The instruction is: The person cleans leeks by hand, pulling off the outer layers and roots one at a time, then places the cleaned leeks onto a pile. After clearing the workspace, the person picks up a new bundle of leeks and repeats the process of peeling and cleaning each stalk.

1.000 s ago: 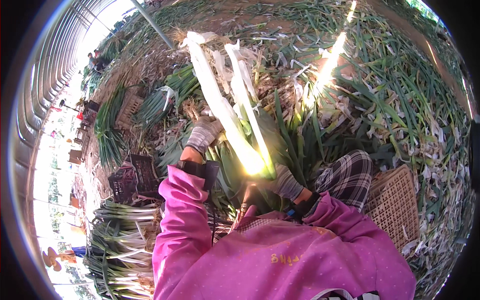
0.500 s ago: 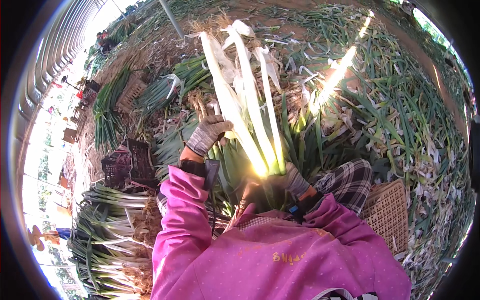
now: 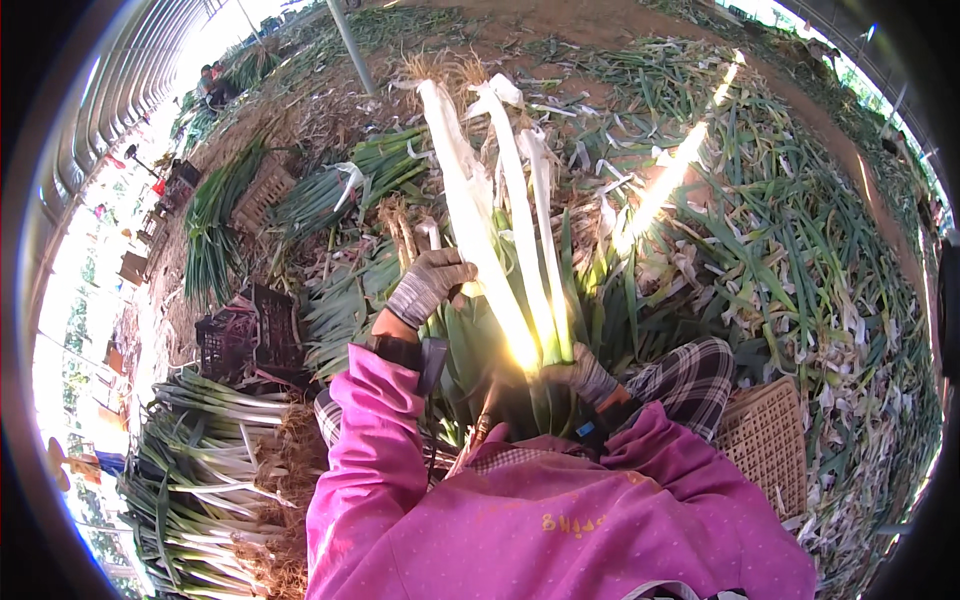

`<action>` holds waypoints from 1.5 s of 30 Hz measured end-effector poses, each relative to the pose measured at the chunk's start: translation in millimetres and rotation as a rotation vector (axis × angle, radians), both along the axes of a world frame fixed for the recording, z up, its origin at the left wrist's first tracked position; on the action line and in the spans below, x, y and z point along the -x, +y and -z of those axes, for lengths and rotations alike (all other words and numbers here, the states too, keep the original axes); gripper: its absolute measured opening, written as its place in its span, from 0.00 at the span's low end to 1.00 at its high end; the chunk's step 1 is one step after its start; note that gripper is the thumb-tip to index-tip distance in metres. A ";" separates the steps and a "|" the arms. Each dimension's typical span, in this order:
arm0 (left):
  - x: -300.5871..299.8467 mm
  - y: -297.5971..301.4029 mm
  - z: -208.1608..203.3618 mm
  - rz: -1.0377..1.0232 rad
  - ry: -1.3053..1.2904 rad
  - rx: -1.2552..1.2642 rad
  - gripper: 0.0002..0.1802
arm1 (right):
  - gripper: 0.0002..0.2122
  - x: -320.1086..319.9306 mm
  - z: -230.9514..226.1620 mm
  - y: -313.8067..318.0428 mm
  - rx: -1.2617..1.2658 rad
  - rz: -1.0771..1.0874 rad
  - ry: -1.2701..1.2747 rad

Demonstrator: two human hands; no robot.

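Observation:
Three long green onions point(image 3: 518, 220) stand upright before me, white shanks and roots pointing up and away, green leaves down near my lap. My right hand point(image 3: 588, 375), in a grey glove, is closed around them where white turns green. My left hand point(image 3: 432, 287), gloved too, is closed with its fingertips against the leftmost stalk. Loose papery skin hangs along the shanks. Bright sunlight washes out their lower part. More leaves lie beneath, partly hidden by my hands.
Trimmed green onions point(image 3: 220, 470) are heaped at my left, roots toward me. A dark crate point(image 3: 270, 330) stands beyond them, and a tan plastic basket point(image 3: 765, 440) is by my right knee. Cut leaves point(image 3: 770, 230) litter the ground; a metal post point(image 3: 350, 45) rises at the far side.
The view has shifted slightly, and the green onions now appear a little lower and farther right. Both hands keep nearly the same hold; skin hanging by the stalks has moved.

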State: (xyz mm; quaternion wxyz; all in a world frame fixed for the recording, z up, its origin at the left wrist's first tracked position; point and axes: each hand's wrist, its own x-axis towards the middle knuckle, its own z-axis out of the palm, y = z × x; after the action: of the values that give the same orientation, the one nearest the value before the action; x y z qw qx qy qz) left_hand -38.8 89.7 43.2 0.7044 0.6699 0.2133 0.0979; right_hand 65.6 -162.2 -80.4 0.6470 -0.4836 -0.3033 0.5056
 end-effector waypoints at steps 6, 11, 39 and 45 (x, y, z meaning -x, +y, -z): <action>-6.8 -4.6 -6.4 -0.048 0.266 -0.229 0.13 | 0.13 -0.4 1.4 -4.6 -0.017 0.032 -0.086; -4.2 4.0 -21.5 -0.087 0.198 -0.208 0.24 | 0.14 -0.5 18.8 -9.0 -0.019 -0.007 0.029; 54.2 113.2 -270.2 -0.734 -0.533 -0.499 0.11 | 0.13 -54.9 -14.3 -31.9 -0.063 0.658 0.002; 77.2 86.2 -283.2 -0.852 -0.761 -0.587 0.12 | 0.16 -46.4 -13.9 -18.0 -0.080 0.541 -0.067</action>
State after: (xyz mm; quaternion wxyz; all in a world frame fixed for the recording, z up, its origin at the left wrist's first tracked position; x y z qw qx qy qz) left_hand -116.0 175.9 326.4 0.4175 0.6100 0.1602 0.6542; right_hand 112.0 -180.2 -66.5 0.7666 -0.5375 -0.2039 0.2859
